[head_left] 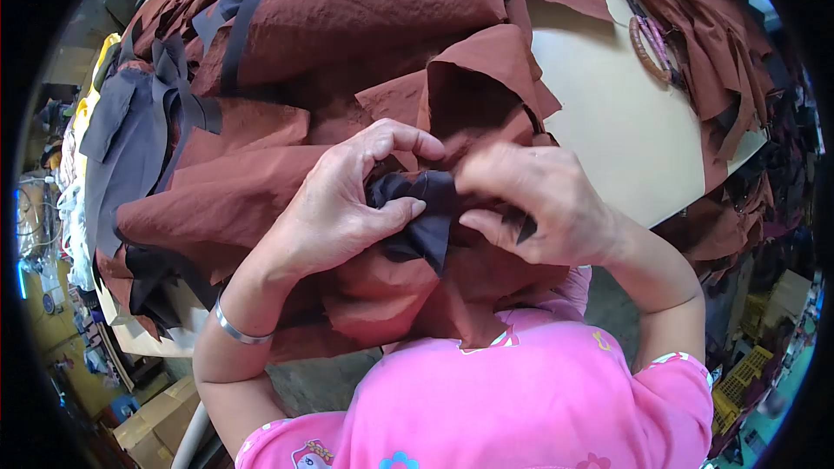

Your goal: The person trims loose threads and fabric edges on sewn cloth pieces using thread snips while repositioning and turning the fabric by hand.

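Reddish-brown cloth (217,195) lies bunched under both hands, with a dark navy piece of fabric (430,230) at its middle. My left hand (347,195) is curved around the dark fabric, its thumb pressing on it and its index finger bent above. The other left fingers are hidden behind the cloth. Close by on the right, my right hand (539,204) is closed, with curled fingers and thumb drawn near each other, smeared by motion. A small dark tip shows under its palm; what it belongs to is unclear.
More brown cloth (373,13) with dark strips is heaped across the pale tabletop (621,135). Looped handles wrapped in brown and pink (656,48) lie at the upper right. Grey fabric pieces (130,135) hang at the left. A cardboard box (161,421) stands below the table.
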A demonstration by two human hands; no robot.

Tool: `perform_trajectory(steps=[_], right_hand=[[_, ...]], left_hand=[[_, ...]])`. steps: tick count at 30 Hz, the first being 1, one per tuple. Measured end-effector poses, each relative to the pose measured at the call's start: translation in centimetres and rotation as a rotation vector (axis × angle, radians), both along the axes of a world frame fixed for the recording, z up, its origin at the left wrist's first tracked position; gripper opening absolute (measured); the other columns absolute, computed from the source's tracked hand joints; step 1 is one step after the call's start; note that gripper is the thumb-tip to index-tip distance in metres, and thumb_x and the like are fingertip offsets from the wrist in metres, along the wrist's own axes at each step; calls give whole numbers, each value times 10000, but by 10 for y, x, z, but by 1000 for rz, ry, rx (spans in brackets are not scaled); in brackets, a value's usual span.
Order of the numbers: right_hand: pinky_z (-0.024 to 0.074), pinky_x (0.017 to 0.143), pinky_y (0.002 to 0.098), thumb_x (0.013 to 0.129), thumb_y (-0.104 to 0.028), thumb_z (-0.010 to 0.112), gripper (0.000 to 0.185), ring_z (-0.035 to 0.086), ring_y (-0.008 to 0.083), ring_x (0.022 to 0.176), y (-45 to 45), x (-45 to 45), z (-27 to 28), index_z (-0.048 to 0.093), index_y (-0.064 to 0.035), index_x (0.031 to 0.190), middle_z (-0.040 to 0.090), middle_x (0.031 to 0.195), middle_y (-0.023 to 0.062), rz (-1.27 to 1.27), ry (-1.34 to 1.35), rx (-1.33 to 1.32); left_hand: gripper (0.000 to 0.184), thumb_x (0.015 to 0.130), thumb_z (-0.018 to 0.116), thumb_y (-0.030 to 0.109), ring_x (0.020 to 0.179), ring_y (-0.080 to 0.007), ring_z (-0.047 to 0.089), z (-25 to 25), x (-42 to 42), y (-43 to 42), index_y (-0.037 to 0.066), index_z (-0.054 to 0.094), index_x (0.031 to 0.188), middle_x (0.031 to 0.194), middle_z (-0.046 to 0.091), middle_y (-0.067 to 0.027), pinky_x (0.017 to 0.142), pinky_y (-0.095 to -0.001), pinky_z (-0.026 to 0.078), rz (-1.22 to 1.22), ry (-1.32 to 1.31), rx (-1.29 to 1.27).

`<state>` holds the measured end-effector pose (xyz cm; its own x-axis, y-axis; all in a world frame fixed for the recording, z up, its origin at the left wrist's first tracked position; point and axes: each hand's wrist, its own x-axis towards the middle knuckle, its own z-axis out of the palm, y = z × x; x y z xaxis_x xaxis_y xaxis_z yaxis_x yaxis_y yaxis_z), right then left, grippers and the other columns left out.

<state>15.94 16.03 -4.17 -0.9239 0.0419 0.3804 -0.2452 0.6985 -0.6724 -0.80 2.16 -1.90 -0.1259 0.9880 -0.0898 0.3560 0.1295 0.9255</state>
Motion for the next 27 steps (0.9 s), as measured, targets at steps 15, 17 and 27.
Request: perform_trajectory(steps=[15, 17, 27], right_hand=[[467, 646, 321, 604, 30, 626, 370, 573, 247, 753, -15, -4, -17, 546, -12, 963, 554, 867, 103, -96, 120, -60], [448, 743, 314, 664, 19, 611, 398, 541, 240, 839, -4, -6, -5, 512, -7, 1049, 516, 944, 116, -133, -73, -295], [420, 655, 251, 747, 42, 563, 507, 500, 145, 692, 10, -2, 2, 441, -27, 1234, 506, 786, 52, -152, -167, -346]], left_hand=[[249, 723, 644, -12, 891, -71, 502, 0, 1, -1, 4, 566, 959, 938, 555, -10, 814, -225, 409, 109, -30, -71], [258, 726, 642, -7, 890, -72, 506, -2, -1, -1, 0, 569, 973, 952, 554, -12, 815, -227, 412, 86, 45, -26], [415, 706, 627, -36, 800, -81, 522, -2, -2, 3, -11, 523, 1107, 971, 539, -34, 755, -229, 437, 112, -163, -65]])
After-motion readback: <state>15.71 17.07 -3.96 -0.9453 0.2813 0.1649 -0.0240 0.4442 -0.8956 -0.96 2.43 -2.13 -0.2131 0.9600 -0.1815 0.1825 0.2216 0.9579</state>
